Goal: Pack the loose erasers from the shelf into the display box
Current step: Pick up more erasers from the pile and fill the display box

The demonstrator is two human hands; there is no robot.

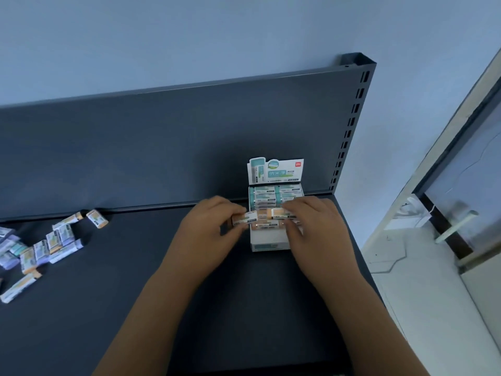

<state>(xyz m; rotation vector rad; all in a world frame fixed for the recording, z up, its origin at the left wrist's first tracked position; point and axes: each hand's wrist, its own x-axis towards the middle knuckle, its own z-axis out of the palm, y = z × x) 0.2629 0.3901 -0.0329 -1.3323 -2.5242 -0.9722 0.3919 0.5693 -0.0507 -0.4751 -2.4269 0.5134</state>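
Observation:
The white display box [269, 244] stands on the dark shelf [135, 294] against the back panel, its printed lid flap upright. Its far rows hold several green-sleeved erasers [264, 197]. My left hand [208, 234] pinches an orange eraser in a white sleeve [245, 218] at the box's left edge. My right hand [311, 226] pinches another orange eraser [280, 213] over the box's near half. One more orange eraser [267, 226] lies in the box below them. Several loose erasers [51, 245] lie scattered at the shelf's left.
The shelf's dark back panel [189, 145] rises behind the box, with a slotted upright post [349, 126] at the right. Right of the shelf edge are a pale floor and a door with a lever handle [455, 226].

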